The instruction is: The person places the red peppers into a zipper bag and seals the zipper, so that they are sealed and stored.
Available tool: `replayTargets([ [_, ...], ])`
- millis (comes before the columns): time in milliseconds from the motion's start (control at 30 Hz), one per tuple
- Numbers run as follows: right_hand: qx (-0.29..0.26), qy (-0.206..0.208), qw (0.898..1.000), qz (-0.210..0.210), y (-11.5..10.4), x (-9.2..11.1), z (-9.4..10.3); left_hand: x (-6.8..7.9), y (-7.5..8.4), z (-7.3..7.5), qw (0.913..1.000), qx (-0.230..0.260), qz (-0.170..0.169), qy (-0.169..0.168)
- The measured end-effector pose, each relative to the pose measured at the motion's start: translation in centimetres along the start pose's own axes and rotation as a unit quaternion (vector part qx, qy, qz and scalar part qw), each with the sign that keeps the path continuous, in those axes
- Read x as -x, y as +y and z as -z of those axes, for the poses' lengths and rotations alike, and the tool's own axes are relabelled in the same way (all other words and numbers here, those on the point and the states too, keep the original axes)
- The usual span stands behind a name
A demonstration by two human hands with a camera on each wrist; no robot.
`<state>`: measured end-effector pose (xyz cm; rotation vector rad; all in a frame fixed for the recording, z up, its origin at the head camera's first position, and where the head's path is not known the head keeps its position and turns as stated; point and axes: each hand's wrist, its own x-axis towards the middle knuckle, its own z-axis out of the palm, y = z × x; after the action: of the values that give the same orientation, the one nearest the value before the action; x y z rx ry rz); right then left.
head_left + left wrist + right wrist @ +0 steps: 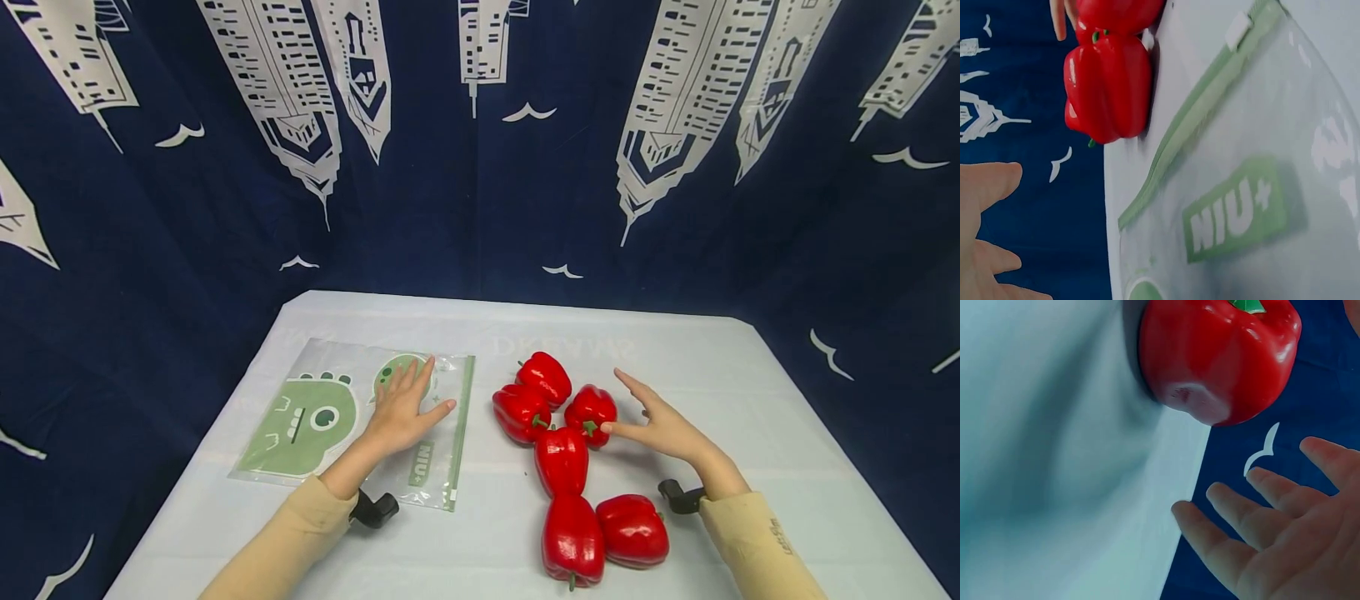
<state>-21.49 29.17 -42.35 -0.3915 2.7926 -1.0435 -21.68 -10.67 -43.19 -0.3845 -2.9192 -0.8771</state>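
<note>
My left hand point(403, 414) is spread, fingers extended, over a clear zip bag point(375, 487) printed with a green monster face. In the left wrist view the bag's green zip edge and slider show, and the thumb and fingers hold nothing. Whether the hand touches the bag, I cannot tell. My right hand point(663, 423) has its fingers apart at the right side of several red bell peppers. Nearest its thumb is one bell pepper point(590, 410) with a green stem. In the right wrist view, a bell pepper point(1216, 359) lies beyond the extended, empty fingers.
Two bell peppers, a long one point(573, 542) and a rounder one point(632, 531), lie side by side near the front of the white table point(780, 433). A dark blue cloth point(480, 208) with white buildings hangs behind the table.
</note>
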Motion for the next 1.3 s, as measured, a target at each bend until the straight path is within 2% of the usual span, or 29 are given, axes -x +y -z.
replayTargets([
  [300,-0.074,0.007,0.997,0.005,1.0,-0.1,-0.5,0.4,0.1,-1.2,0.9949,0.097,0.007,0.025],
  [600,-0.125,0.024,0.992,0.005,2.4,-0.4,-1.3,0.8,0.4,-2.2,0.9779,0.191,0.046,0.071],
  [700,-0.147,0.034,0.989,-0.006,2.8,-0.4,-1.7,0.9,0.4,-2.6,0.9725,0.212,0.061,0.076],
  [967,-0.158,0.049,0.986,-0.021,3.3,-0.7,-2.8,1.1,0.0,-3.7,0.9671,0.225,0.103,0.058],
  [1300,-0.176,0.056,0.982,-0.033,4.0,-1.1,-3.6,1.0,-0.6,-5.5,0.9732,0.189,0.117,0.059],
])
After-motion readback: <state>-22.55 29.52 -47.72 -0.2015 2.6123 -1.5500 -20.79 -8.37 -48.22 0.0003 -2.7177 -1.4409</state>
